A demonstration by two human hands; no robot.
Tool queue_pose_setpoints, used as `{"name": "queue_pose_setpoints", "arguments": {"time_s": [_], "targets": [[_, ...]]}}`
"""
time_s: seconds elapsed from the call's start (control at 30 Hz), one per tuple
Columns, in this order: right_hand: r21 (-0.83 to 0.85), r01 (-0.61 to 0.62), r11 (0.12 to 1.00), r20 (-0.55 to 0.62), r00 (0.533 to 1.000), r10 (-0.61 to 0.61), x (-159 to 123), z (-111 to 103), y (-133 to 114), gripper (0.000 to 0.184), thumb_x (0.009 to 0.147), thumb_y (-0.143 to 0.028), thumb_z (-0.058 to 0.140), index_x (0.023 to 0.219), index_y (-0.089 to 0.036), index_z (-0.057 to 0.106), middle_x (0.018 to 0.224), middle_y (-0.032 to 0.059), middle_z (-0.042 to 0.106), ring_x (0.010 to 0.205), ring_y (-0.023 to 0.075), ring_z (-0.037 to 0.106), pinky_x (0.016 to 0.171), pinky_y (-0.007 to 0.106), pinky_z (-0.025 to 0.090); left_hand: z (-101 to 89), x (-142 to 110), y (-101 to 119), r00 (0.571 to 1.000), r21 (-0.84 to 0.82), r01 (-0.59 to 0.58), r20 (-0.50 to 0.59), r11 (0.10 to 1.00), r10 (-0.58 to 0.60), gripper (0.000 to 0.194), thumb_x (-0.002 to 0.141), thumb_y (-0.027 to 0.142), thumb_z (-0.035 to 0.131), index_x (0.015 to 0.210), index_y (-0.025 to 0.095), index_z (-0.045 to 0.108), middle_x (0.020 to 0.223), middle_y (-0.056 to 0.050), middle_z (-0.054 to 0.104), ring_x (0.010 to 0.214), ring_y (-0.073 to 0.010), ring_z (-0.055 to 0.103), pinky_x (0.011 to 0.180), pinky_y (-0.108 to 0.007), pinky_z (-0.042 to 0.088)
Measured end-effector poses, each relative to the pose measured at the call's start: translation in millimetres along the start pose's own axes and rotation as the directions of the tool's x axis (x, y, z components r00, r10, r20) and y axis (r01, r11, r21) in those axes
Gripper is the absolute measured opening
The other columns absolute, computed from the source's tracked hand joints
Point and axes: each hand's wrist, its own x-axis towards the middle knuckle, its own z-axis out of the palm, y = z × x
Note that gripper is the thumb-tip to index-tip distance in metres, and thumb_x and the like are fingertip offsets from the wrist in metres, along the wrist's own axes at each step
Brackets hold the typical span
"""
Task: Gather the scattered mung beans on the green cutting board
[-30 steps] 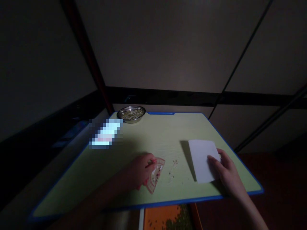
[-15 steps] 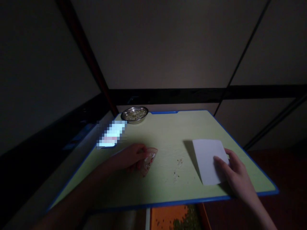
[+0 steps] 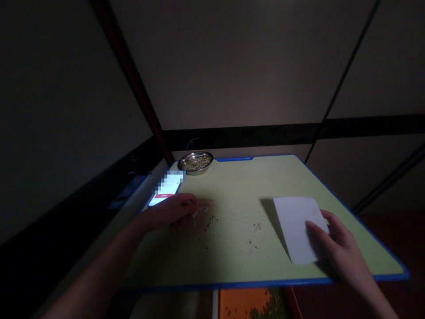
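My left hand (image 3: 177, 212) is closed around a small clear plastic protractor (image 3: 201, 211), which is blurred and tipped on the pale green tabletop (image 3: 232, 186). Tiny dark grains (image 3: 210, 221) lie scattered just right of it. My right hand (image 3: 338, 243) lies with its fingers flat on a white sheet of paper (image 3: 299, 228) near the table's right front. More small grains (image 3: 255, 235) sit between the two hands.
A metal bowl of green grains (image 3: 195, 162) stands at the table's back left corner. A lit phone (image 3: 166, 189) lies on the left edge. The table has a blue rim (image 3: 265, 282). An orange tray with grains (image 3: 252, 303) shows below the front edge. Dark wall panels stand behind.
My left hand carried the protractor back and left across the table, and grains now lie spilled beside it. My right hand stayed on the paper.
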Motion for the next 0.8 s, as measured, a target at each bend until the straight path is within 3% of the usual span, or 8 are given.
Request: {"name": "queue_pose_setpoints", "arguments": {"time_s": [0.1, 0.27, 0.47, 0.63, 0.8], "targets": [[0.025, -0.027, 0.999, 0.014, 1.0, 0.026, 0, 0, 1, 0.051, 0.078, -0.059, 0.067, 0.113, -0.022, 0.059, 0.075, 0.0072, 0.07, 0.054, 0.0218, 0.062, 0.042, 0.03, 0.048, -2.3, -15, 4, 0.995, 0.102, -0.035, -0.089, 0.994, 0.044, 0.038, 0.085, 0.055, 0.052, 0.096, 0.023, 0.07, 0.085, -0.003, 0.073, 0.061, -0.0155, 0.063, 0.051, -0.026, 0.043], [0.042, -0.043, 0.998, 0.002, 0.999, 0.043, -1, -1, -1, 0.052, 0.075, -0.061, 0.069, 0.111, -0.024, 0.061, 0.078, 0.0084, 0.072, 0.055, 0.0242, 0.064, 0.042, 0.033, 0.05, 15.2, -43, -11, 0.948, 0.36, -0.154, -0.207, 0.92, 0.24, 0.032, 0.089, 0.048, 0.054, 0.095, 0.027, 0.077, 0.1, -0.004, 0.077, 0.095, -0.0228, 0.067, 0.085, -0.035, 0.048], [0.039, -0.034, 0.999, 0.019, 0.999, 0.033, 0, -2, -2, 0.05, 0.076, -0.06, 0.069, 0.111, -0.023, 0.063, 0.077, 0.009, 0.072, 0.055, 0.0244, 0.064, 0.041, 0.033, 0.049, 39.5, -65, -32, 0.954, 0.43, -0.188, -0.133, 0.883, 0.268, 0.036, 0.096, 0.042, 0.043, 0.098, 0.028, 0.076, 0.113, -0.005, 0.072, 0.105, -0.0229, 0.065, 0.096, -0.038, 0.048], [0.052, -0.025, 0.998, 0.031, 0.999, 0.023, 0, -2, 3, 0.051, 0.078, -0.059, 0.068, 0.112, -0.022, 0.063, 0.079, 0.0089, 0.072, 0.056, 0.0238, 0.065, 0.042, 0.031, 0.049, 44.7, -64, -21, 0.952, 0.435, -0.167, -0.161, 0.885, 0.259, 0.035, 0.096, 0.041, 0.043, 0.101, 0.029, 0.076, 0.116, -0.004, 0.071, 0.106, -0.0225, 0.063, 0.097, -0.038, 0.049], [0.082, -0.021, 0.996, 0.091, 0.996, 0.014, -3, -1, 2, 0.054, 0.079, -0.06, 0.068, 0.114, -0.02, 0.06, 0.076, 0.007, 0.07, 0.055, 0.0213, 0.063, 0.042, 0.028, 0.048, 40.6, -42, -6, 0.938, 0.481, -0.194, -0.164, 0.855, 0.305, 0.036, 0.099, 0.036, 0.038, 0.103, 0.027, 0.073, 0.116, -0.004, 0.07, 0.106, -0.0199, 0.063, 0.098, -0.038, 0.048]]}}
